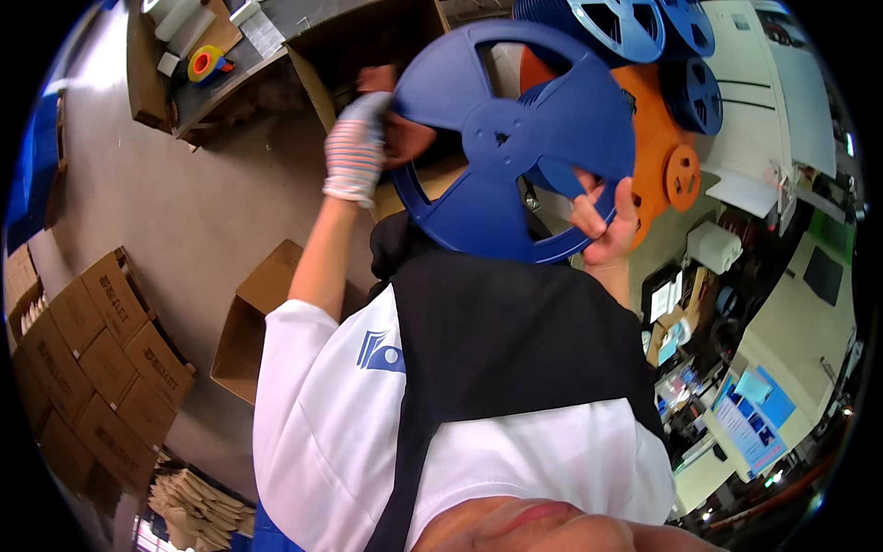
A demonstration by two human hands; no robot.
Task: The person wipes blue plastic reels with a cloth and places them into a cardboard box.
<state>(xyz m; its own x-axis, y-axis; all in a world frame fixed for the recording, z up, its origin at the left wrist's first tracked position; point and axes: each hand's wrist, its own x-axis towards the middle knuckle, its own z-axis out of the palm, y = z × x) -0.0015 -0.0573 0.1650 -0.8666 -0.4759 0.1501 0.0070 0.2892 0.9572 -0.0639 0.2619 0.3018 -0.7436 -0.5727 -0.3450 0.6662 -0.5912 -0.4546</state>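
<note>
Blue reel (501, 138) touches right hand (607, 230), with left hand (359, 143) (gloved) alongside.

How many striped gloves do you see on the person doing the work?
1: the striped glove is on the left hand. The right hand, at the rim of the blue reel, is bare. Loose gloves could be hidden elsewhere.

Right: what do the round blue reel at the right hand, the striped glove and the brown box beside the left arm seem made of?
Blue reel: probably moulded plastic; even satin sheen. Striped glove: likely knit fabric, matte; soft cuff, weave blurred. Brown box: apparently cardboard; matte, flat panels.
</note>
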